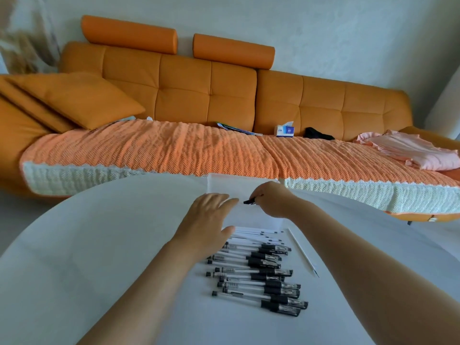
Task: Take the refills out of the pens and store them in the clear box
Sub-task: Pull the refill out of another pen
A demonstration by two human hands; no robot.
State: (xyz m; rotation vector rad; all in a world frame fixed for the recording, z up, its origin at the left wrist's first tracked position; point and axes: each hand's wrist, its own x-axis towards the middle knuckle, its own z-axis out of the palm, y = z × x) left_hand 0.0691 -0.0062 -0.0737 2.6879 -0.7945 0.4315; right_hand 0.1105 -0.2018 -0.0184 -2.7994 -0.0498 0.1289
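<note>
A row of several clear pens (pixel 258 272) with black caps and grips lies on the white round table (pixel 99 245). Behind them stands the clear box (pixel 239 188), hard to make out against the table. My left hand (pixel 209 220) hovers flat with straight fingers at the box's near left side. My right hand (pixel 271 199) is over the box and pinches a small black pen part (pixel 250 201). A single thin white refill (pixel 302 252) lies on the table to the right of the pens.
Beyond the table runs an orange sofa (pixel 199 95) with a knitted orange-and-white cover. On it lie a tissue box (pixel 284 130), papers (pixel 236 129), a dark item and folded pink cloth (pixel 413 150).
</note>
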